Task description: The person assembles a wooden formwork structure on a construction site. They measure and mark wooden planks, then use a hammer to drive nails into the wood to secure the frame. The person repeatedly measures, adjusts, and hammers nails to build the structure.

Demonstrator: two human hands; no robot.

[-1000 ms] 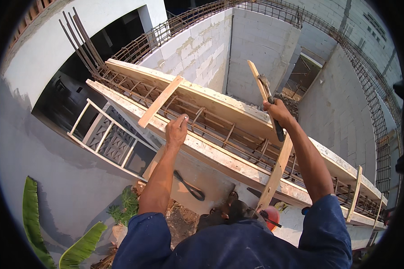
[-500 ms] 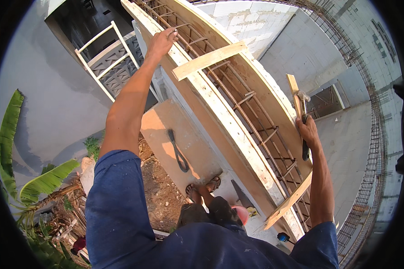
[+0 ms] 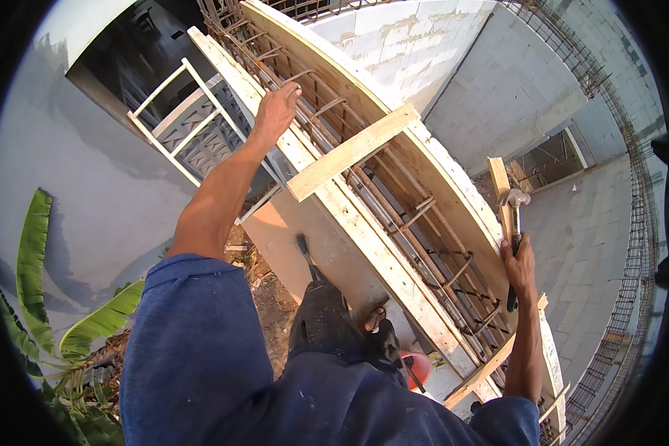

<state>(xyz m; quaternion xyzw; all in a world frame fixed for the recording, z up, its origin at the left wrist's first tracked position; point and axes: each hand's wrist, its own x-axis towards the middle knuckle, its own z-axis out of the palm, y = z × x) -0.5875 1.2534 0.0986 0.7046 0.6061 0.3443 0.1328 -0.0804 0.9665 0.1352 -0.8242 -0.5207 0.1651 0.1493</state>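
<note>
Step in hand, as I judge it: positioning above the boards. At left, my left hand is over the near form board; the grip is narrow, fingertips drawn together, and I cannot tell whether they pinch a small item. Right of it, a wooden crosspiece, pale and flat, bridges the near form board and the far form board, above the rebar cage, which is brown and tied with stirrups. At right, a narrow wooden strip stands alongside a claw hammer, head uppermost. My right hand grips the hammer's dark handle, apparently with the strip. In my judgement, the next move calls for separating strip from hammer while keeping both secure.
</note>
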